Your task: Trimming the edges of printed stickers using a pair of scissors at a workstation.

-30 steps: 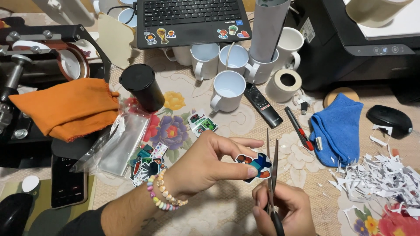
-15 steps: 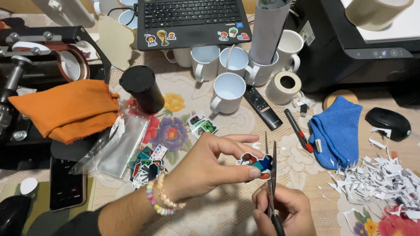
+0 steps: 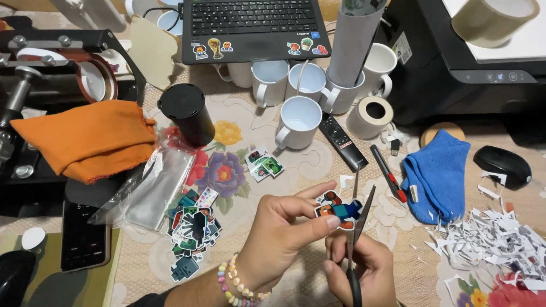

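Right hand's [image 3: 364, 270] grip on scissors [image 3: 357, 227], handles hidden.

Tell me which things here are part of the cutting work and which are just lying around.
In use: left hand, sticker, right hand, scissors, pile of cut stickers, paper scraps.
Lying about: white mugs, remote, blue cloth, orange cloth, mouse.

A counter [image 3: 267, 142] under a beige cloth printed with flowers fills nearly all the view. At 12 o'clock sits a laptop [image 3: 253, 25], at 2 o'clock a black printer [image 3: 472, 79], at 9 o'clock a black press [image 3: 51, 74]. The light is warm and even.
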